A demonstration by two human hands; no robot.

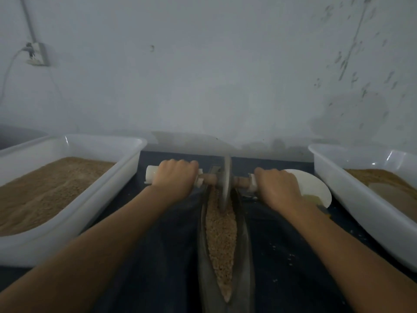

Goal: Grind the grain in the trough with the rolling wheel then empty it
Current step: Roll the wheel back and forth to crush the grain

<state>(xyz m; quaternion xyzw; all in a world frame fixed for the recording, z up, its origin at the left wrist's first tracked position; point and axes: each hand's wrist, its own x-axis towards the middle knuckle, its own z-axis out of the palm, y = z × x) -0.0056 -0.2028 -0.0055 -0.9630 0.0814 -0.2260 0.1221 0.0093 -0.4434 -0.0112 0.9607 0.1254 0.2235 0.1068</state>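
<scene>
Nearest to the camera is the pointed end of the long, narrow dark metal trough [204, 267], which lies on the dark blue surface [158, 256] and runs away toward the wall. Pale brown crushed grain [222, 240] fills its channel. At the far part of the trough the grey metal rolling wheel [226, 184] stands upright in the grain, on a wooden axle with white handles. The left hand [174, 177] is clamped around the left handle and the right hand [278, 188] around the right handle. A white plate [316, 188] lies just beside the right hand. Two white plastic tubs, left [74, 213] and right [352, 193], hold brown ground material.
</scene>
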